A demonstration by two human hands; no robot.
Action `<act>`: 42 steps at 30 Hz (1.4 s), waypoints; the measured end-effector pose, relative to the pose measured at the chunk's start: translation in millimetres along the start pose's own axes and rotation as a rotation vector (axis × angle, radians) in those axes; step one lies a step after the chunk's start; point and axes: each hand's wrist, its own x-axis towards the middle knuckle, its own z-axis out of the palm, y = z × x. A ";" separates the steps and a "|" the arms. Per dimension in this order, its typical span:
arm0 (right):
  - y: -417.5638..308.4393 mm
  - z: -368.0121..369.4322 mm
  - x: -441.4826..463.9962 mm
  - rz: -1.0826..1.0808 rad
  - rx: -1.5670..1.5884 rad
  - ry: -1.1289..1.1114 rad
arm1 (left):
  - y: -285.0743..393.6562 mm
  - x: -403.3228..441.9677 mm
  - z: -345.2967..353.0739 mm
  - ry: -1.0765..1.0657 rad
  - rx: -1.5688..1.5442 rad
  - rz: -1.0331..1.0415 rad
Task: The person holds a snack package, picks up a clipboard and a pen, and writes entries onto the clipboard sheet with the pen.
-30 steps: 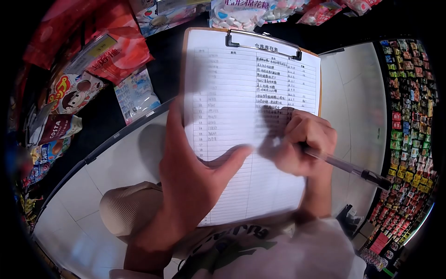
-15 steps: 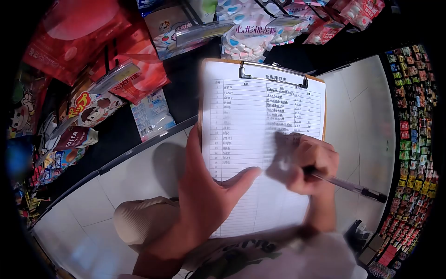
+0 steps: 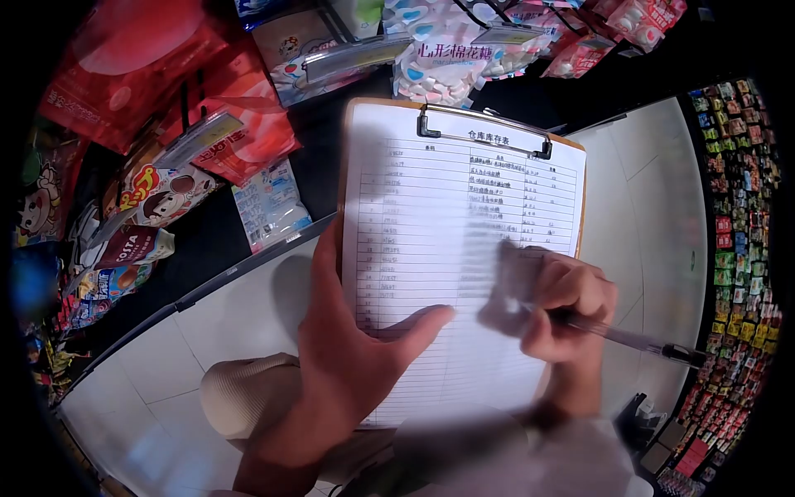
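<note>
A brown clipboard (image 3: pixel 351 157) with a black-and-silver clip holds a printed table sheet (image 3: pixel 422 207), its upper rows filled with handwriting. My left hand (image 3: pixel 356 335) grips the clipboard's left side, thumb lying across the paper and the other fingers hidden behind the board. Over the right half of the sheet, my right hand (image 3: pixel 571 302) is closed around a pen (image 3: pixel 638 338). The pen's dark capped end points out to the right; its tip is hidden by my fingers. A shadow falls on the paper beside this hand.
Bagged sweets hang on hooks at upper left, among them a red bag (image 3: pixel 141 66) and a marshmallow bag (image 3: pixel 447 58). A dark shelf edge (image 3: pixel 232 269) runs diagonally at left. Shelves of small packets (image 3: pixel 737 248) line the far right. My knee (image 3: pixel 248 393) shows below.
The clipboard has grown slightly in view, its left edge shifting left along with my left hand. My right hand and the pen have moved a little to the right.
</note>
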 end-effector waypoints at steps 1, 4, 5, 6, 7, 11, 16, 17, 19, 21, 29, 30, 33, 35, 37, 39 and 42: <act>0.3 0.4 0.5 0.001 0.000 0.000 | -0.5 0.1 -0.4 -0.007 0.018 0.005; 0.6 2.0 2.0 0.006 -0.014 0.002 | 1.1 0.1 -0.1 -0.007 0.018 -0.010; 0.1 2.6 2.7 0.016 -0.010 -0.005 | 0.5 0.3 -0.3 -0.008 0.018 -0.010; 0.0 2.9 3.4 0.026 -0.007 -0.012 | -0.5 0.6 -0.3 -0.012 0.018 -0.017; 0.6 3.2 3.9 0.026 -0.007 -0.012 | -1.0 0.8 -0.3 -0.016 0.017 -0.025; 2.0 5.9 6.5 0.006 0.005 -0.021 | 1.4 0.7 -1.3 -0.019 -0.026 -0.060; 3.6 9.2 10.0 -0.004 -0.009 -0.029 | -6.7 -1.1 -5.1 -0.031 0.085 0.018; 4.1 10.0 10.8 -0.013 -0.008 -0.029 | -7.3 -1.5 -5.2 -0.031 0.085 0.016; 5.0 10.7 12.5 -0.021 -0.007 -0.030 | -7.9 -2.0 -5.3 -0.014 0.068 0.014; 5.6 10.9 14.3 -0.033 -0.017 -0.043 | -8.3 -2.8 -7.1 -0.008 0.082 0.010; 4.5 12.1 19.3 -0.063 -0.019 -0.044 | -8.5 -4.2 -9.6 0.018 0.128 0.040; 4.6 12.4 19.6 -0.063 -0.019 -0.049 | -8.4 -4.0 -10.1 0.019 0.119 0.026; 3.9 8.6 19.0 -0.073 -0.027 -0.047 | -4.6 -5.7 -8.1 0.020 0.101 0.010; 4.8 10.8 20.2 -0.078 -0.020 -0.042 | -5.4 -5.3 -9.6 0.018 0.092 0.001; 5.6 12.6 20.0 -0.085 -0.013 -0.038 | -7.5 -5.5 -10.7 0.025 0.158 0.033; 5.9 13.2 19.0 -0.081 -0.005 -0.042 | -7.0 -6.1 -10.5 0.026 0.139 0.026; 5.7 10.7 16.9 -0.087 0.002 -0.048 | -2.1 -7.6 -8.6 0.027 0.104 -0.007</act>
